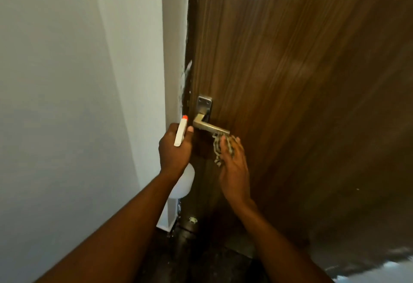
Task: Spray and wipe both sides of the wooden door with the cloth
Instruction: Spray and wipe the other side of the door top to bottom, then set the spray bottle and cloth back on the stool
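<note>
The brown wooden door (290, 70) fills the right half of the view. Its metal lever handle (209, 126) sits near the door's left edge. My left hand (175, 151) grips a white spray bottle (184, 180) with an orange nozzle tip, held just left of the handle. My right hand (233, 164) holds a patterned cloth (220, 148) against the door right below the handle's lever. The fingers of that hand cover much of the cloth.
A white wall (78, 104) runs along the left, meeting the door's dark frame edge (190, 70). The floor (201, 249) below is dark, with a small pale object (192, 219) near the foot of the frame.
</note>
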A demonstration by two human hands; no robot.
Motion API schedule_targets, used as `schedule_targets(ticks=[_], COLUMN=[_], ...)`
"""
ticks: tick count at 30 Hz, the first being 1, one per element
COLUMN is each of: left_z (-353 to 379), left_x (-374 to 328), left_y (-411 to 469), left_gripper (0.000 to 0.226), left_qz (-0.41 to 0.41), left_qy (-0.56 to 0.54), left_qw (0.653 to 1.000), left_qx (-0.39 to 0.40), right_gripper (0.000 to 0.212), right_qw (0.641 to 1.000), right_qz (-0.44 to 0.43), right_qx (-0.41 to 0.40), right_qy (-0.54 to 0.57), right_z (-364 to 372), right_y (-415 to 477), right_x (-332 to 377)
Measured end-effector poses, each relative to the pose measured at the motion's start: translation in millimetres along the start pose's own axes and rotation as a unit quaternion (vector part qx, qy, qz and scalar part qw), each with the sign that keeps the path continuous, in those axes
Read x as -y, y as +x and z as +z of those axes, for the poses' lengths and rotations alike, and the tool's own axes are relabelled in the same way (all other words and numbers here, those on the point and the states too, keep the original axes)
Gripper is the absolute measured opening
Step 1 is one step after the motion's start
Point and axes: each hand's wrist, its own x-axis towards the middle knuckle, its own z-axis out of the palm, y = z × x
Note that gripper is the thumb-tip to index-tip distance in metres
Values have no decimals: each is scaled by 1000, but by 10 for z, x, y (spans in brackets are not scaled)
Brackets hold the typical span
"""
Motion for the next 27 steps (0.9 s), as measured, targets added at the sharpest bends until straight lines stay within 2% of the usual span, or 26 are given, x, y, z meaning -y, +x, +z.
schedule_targets(ticks=[3,5,7,9,12,14,17,21,27], left_z=[-139,-215,-264,-326,-372,-450,-550,-722,-1045], left_x=[-352,-486,-528,-524,-490,-484,-466,-427,-341], left_y=[133,195,224,261,259,269,284,243,103], left_gripper=[27,29,27,26,25,21,26,32,30], left_qz=[-6,-13,-20,-25,-32,-30,-23,-28,-31], left_qy=[23,26,22,20,24,18,28,40,42], left_qw=[999,999,998,996,994,993,992,991,989], left_qx=[26,36,55,80,102,114,120,126,135], right_gripper=[86,76,70,72,76,68,48,42,38], right_qw=[995,991,992,983,967,958,953,944,945], right_qz=[89,118,124,136,169,178,178,157,157], right_qx=[-47,-55,-2,74,115,140,158,220,229], right_qy=[29,23,-13,-97,-155,-176,-186,-187,-174], right_z=[-330,-469,-522,-482,-268,-129,-95,-134,-216], right_y=[47,281,594,872,990,976,1030,1089,828], right_x=[233,390,487,633,778,849,825,804,946])
